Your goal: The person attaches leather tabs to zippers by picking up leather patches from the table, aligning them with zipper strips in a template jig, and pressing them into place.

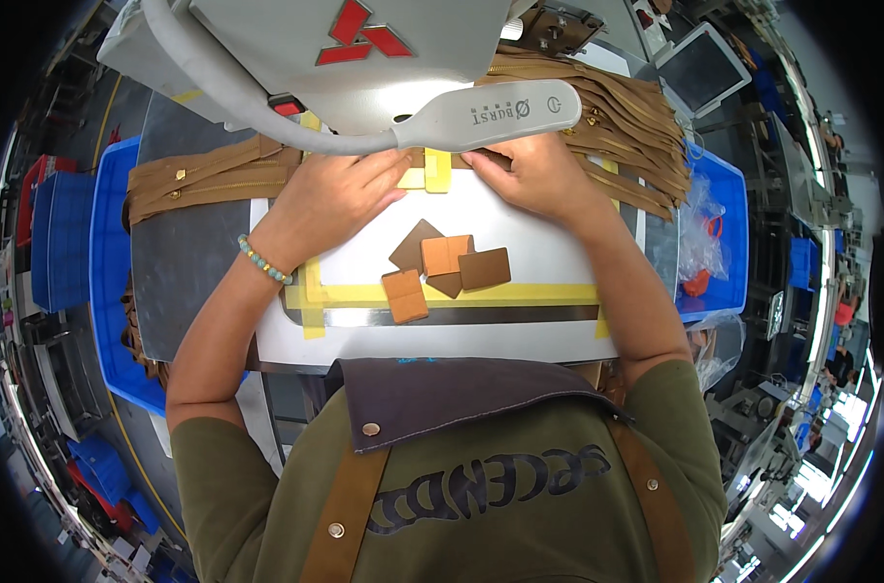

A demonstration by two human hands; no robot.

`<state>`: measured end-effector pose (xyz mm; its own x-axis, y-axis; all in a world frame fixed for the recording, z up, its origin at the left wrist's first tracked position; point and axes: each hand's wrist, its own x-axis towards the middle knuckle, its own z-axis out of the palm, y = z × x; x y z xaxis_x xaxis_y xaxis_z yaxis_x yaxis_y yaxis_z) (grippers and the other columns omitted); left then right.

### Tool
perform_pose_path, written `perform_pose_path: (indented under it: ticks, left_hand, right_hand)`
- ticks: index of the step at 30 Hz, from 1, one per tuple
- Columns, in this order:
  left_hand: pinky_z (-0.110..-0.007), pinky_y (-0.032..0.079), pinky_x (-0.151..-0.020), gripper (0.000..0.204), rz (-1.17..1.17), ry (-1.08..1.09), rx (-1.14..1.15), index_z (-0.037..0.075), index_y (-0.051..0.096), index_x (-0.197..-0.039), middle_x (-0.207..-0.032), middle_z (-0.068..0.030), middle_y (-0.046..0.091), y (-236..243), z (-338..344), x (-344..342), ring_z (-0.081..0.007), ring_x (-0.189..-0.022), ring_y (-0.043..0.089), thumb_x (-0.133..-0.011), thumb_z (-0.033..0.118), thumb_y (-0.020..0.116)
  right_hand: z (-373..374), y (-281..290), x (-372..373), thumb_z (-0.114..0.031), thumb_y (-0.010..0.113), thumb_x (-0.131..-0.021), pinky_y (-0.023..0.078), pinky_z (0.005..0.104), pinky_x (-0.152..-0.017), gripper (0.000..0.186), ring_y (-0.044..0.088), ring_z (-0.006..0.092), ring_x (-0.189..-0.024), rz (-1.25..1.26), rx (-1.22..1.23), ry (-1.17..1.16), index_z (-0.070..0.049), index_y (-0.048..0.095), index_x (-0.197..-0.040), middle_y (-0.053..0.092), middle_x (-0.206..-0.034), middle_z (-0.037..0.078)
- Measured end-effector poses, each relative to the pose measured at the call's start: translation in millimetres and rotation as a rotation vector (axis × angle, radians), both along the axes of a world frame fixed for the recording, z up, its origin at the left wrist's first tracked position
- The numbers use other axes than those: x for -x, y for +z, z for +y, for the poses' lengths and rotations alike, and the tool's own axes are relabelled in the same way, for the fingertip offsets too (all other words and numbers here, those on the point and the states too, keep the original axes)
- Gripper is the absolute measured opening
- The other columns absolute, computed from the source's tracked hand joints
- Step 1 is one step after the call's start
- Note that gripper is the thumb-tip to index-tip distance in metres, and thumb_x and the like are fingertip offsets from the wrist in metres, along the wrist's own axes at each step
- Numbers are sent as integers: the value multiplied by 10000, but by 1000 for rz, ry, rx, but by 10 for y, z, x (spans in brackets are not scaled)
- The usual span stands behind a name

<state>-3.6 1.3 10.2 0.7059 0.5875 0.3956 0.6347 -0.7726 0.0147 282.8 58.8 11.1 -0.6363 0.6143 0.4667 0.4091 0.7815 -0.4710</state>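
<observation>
Left hand: palm down at the front of the sewing machine head, fingers extended and lying close together over the inner end of the brown zipper tapes. Whether it pinches the tape cannot be told. Right hand: thumb set apart and pointing inward, fingertips hidden behind the gooseneck lamp — its grip cannot be told either. The hands stand apart, with a yellow tape guide between them.

Zipper tapes lie out to the left of the left hand, gold teeth visible; a larger heap of zippers lies beyond the right hand. Five leather patches, orange-brown and dark brown among them, lie loosely, mostly overlapping, on the white work surface, nearer the body than the hands.

Assessment: the tape is best kept flat, with light, even pressure from both hands and its edge square to the guide. Fingertips should stay clear of the area under the head — the lamp masks part of it. Loose patches could catch a wrist and are better kept low and clear.
</observation>
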Motion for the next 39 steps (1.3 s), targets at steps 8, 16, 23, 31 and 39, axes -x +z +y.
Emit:
perform_pose_path:
  ticks: [8,16,23,31,39]
  left_hand:
    - [-325,589,-843,365,-22,-13,24,28,740,-1210,-1216,-31,737,25,-1,5,-200,-1008,682,-916,240,790]
    - [-324,592,-839,341,-29,-23,-5,29,749,-1183,-1207,-32,745,-30,11,21,-194,-1011,688,-936,263,774]
    - [-326,590,-856,333,-23,-24,-6,47,760,-1192,-1206,-28,754,-25,18,19,-194,-1027,694,-950,276,764]
    - [-355,581,-905,360,-47,-4,-12,31,750,-1190,-1215,-50,735,-7,-11,54,-215,-1064,693,-930,276,789]
    - [-337,604,-837,443,-97,48,-78,20,753,-1199,-1181,-75,756,26,-51,136,-218,-995,738,-848,261,877]
  right_hand:
    - [-2,5,5,-102,760,-888,570,437,-777,107,712,348,-864,-24,-9,-2,-54,784,-981,761,-958,128]
    - [-18,35,2,-63,756,-888,577,430,-793,121,721,346,-893,-21,6,3,-48,790,-1003,770,-984,124]
    - [-30,66,10,-44,753,-866,579,434,-814,146,714,347,-930,-63,-21,1,-60,795,-1005,760,-1024,129]
    - [-161,102,108,-19,766,-772,554,440,-907,196,696,303,-1046,-150,-120,113,-56,799,-962,743,-1100,60]
    - [-160,125,116,-17,756,-784,556,436,-912,169,697,289,-1052,-148,-171,124,-56,794,-943,741,-1105,51]
